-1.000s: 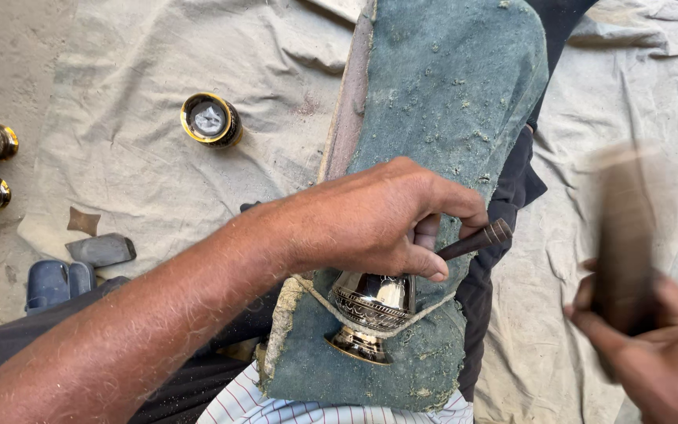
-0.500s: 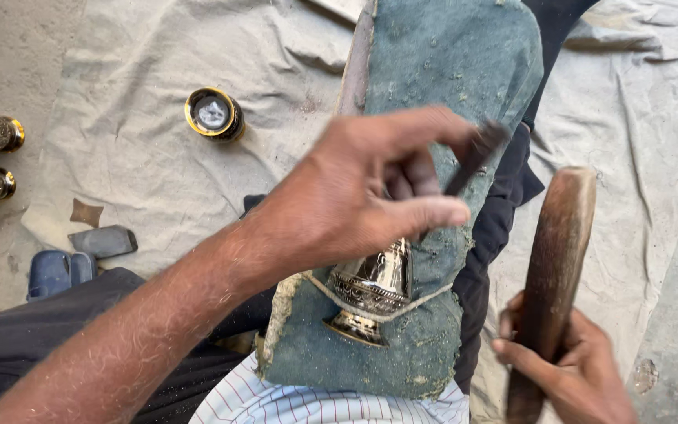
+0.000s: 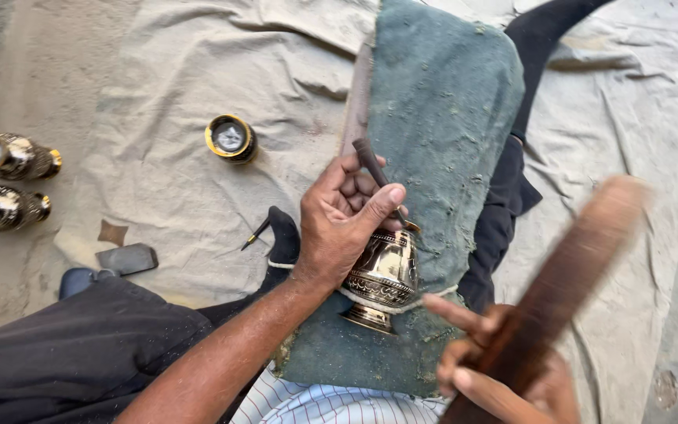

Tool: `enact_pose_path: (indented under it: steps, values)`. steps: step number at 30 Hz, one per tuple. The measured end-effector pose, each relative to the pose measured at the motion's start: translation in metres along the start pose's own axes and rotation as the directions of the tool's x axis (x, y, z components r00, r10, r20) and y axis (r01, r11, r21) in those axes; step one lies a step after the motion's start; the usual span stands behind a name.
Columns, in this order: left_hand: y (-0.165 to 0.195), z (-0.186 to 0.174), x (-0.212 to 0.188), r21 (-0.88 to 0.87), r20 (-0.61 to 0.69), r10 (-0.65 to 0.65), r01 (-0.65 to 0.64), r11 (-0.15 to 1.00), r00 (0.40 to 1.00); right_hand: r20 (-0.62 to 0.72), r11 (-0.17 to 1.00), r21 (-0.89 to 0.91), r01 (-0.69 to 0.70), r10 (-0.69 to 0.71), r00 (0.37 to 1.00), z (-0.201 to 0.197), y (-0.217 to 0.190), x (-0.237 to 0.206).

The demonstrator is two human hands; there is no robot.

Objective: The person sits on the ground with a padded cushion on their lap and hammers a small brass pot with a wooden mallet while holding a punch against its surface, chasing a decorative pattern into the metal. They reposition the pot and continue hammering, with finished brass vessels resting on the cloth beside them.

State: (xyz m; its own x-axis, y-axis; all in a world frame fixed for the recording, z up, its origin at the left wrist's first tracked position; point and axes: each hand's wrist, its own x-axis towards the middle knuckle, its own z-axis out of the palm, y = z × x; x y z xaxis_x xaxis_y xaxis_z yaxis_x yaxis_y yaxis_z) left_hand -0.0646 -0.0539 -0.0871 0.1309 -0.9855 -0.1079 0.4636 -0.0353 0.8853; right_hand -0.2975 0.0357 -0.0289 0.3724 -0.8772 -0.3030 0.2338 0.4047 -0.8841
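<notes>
Brass vessels number three in the head view: one engraved brass vase point(image 3: 384, 275) under work, and two more brass vases point(image 3: 9, 180) lying side by side at the left edge, on the sandy floor point(image 3: 9, 71) just off the cloth. Each of those two shows something pale at its mouth; what it is cannot be told. One small round tin point(image 3: 231, 138) with a gold rim sits alone on the beige ground cloth point(image 3: 166, 180), its inside pale and grey. One thin dark pointed tool point(image 3: 255, 234) lies on the cloth near the person's dark sock. One flat grey stone point(image 3: 126, 258) rests by the dark trouser leg, with a small brown scrap just above it.

The engraved vase lies on its side against a long green padded block point(image 3: 441, 110) that runs up the middle of the view, its foot towards the camera. The left hand point(image 3: 347, 220) sits directly on top of the vase, fingers closed around one dark chisel point(image 3: 377, 174) whose tip meets the vase's upper end. The right hand point(image 3: 504, 369) is lower right, just beside the vase's foot but not touching it, gripping one wooden mallet point(image 3: 570, 275), which is blurred; its forefinger sticks out towards the vase.
</notes>
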Motion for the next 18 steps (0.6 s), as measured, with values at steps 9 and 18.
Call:
enact_pose_path:
  steps: [9, 18]
  values:
    - [0.017, 0.011, -0.002, -0.075, 0.009, -0.147, 0.147, 0.986, 0.989, -0.245, 0.908, 0.005, -0.418, 0.406, 0.880, -0.004, 0.029, 0.013]
    - [0.004, 0.008, -0.003, 0.067, 0.181, -0.070, 0.058, 0.996, 0.981, -0.079, 0.942, 0.028, -0.334, 0.335, 0.939, -0.018, 0.012, -0.002]
